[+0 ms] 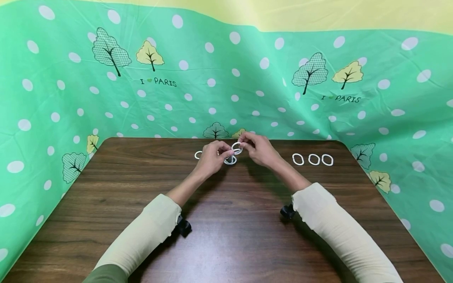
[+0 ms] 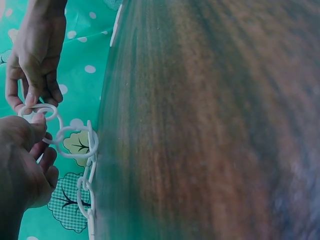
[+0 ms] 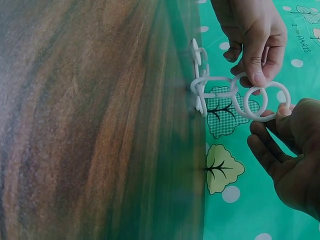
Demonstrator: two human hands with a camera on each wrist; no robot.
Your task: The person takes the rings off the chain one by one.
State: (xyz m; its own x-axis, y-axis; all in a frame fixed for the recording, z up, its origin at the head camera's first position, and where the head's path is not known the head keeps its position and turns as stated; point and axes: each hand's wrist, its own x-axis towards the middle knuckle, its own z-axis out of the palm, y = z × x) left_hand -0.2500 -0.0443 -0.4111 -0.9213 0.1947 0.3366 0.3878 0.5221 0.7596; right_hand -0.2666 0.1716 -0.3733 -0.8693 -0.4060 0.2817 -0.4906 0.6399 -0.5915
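Note:
Near the table's far edge, my left hand (image 1: pixel 211 159) pinches a white chain link (image 3: pixel 236 103) between thumb and fingers. Opposite it, my right hand (image 1: pixel 260 151) holds another white oval link (image 3: pixel 274 85) by its outer side. These two links overlap in the right wrist view; I cannot tell whether they are joined. From the left hand's link, a further link (image 3: pixel 215 78) leads down to several white links (image 2: pixel 85 182) at the tabletop. Beyond the left hand, part of one more link (image 1: pixel 196 155) shows, the rest hidden behind the fingers.
Three separate white links lie in a row to the right on the dark wooden table (image 1: pixel 219 243): the left one (image 1: pixel 293 158), the middle one (image 1: pixel 309 158) and the right one (image 1: pixel 332 160). A green dotted cloth (image 1: pixel 247 106) rises behind the table's far edge.

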